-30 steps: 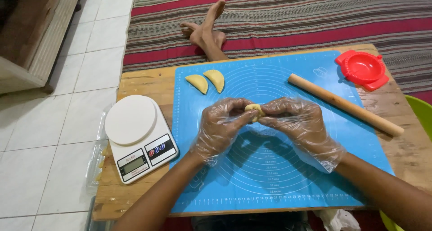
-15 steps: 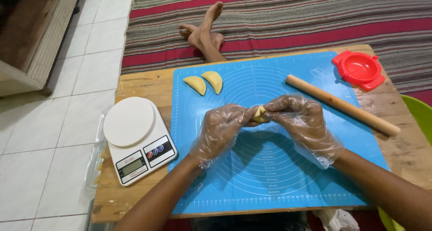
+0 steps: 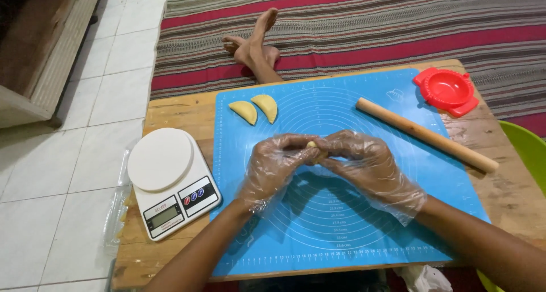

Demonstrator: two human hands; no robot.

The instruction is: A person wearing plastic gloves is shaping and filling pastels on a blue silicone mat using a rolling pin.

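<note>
Nearby, a white scale [image 3: 170, 181] at left, two dumplings [image 3: 254, 108] and a rolling pin [image 3: 426, 134] on the blue mat [image 3: 341, 235], red mould [image 3: 446, 90] beyond; left hand [image 3: 273, 169] and right hand [image 3: 364, 167], gloved, pinching a dough piece [image 3: 312, 146] between fingertips above the mat's middle.

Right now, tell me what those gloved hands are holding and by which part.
Both the left hand and right hand pinch a small piece of yellow dough between their fingertips; the fingers hide most of it, so the exact grip cannot be told.
</note>
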